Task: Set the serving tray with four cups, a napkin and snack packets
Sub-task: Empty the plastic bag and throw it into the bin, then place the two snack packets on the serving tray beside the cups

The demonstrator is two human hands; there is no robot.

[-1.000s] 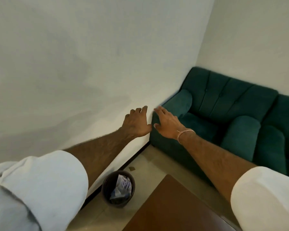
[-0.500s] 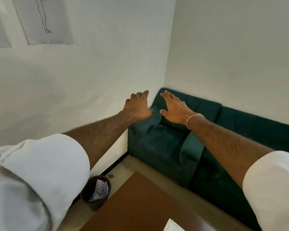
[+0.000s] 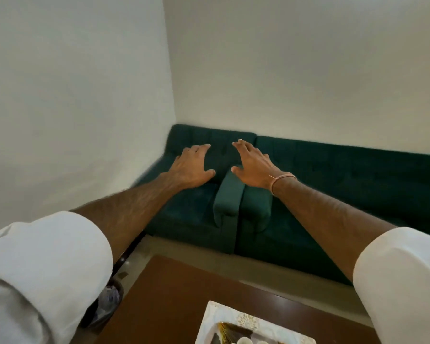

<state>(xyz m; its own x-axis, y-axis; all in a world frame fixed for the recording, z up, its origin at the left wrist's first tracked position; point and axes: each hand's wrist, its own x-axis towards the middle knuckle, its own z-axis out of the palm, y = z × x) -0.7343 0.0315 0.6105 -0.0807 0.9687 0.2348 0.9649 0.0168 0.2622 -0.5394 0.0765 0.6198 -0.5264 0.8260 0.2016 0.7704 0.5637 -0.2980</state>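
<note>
My left hand point(image 3: 193, 167) and my right hand point(image 3: 252, 165) are stretched out in front of me, palms down, fingers spread, holding nothing. They hover in the air over the green sofa, far above the table. At the bottom edge a white patterned serving tray point(image 3: 217, 319) lies on the brown table point(image 3: 174, 299). Only its far corner shows, with a dark and gold inner panel and the tops of pale cups point(image 3: 243, 340) cut off by the frame edge. I see no napkin or snack packets.
A dark green sofa point(image 3: 333, 175) with a padded armrest point(image 3: 230, 197) runs along the back wall into the corner. A dark waste bin point(image 3: 109, 301) with crumpled paper stands on the floor by the left wall, partly hidden by my left sleeve.
My view has swung right and down: the tray corner has come into sight at the bottom, the sofa has shifted left. Both hands stay outstretched and empty.
</note>
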